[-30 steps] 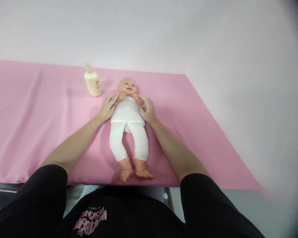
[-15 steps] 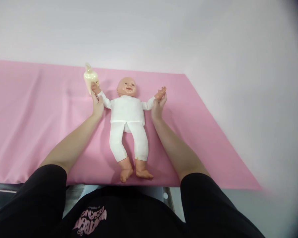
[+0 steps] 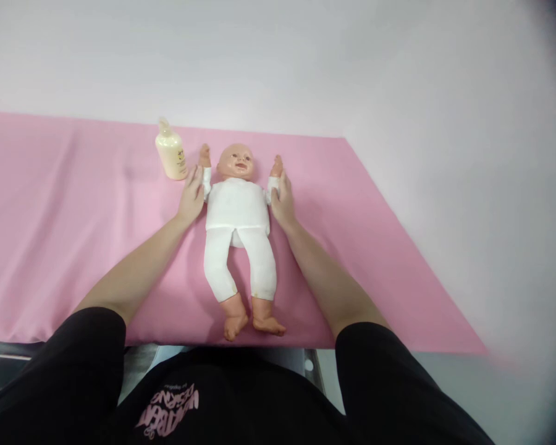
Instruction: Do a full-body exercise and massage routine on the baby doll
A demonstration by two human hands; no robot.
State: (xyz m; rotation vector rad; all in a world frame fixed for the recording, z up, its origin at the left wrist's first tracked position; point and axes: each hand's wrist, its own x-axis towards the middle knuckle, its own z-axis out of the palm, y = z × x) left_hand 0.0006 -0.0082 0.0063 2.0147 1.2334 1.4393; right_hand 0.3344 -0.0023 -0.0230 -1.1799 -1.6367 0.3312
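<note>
Cannot surely read skewed pink lettering (image 3: 169, 410) on black T-shirt (image 3: 259, 402) or tiny print (image 3: 180, 158) on pump bottle (image 3: 167, 162).

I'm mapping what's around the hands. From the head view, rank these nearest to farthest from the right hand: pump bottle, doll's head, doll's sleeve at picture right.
1. Doll's sleeve: against the right hand, on its left.
2. Doll's head: left of the hand and farther up.
3. Pump bottle: past the head, on the left.
</note>
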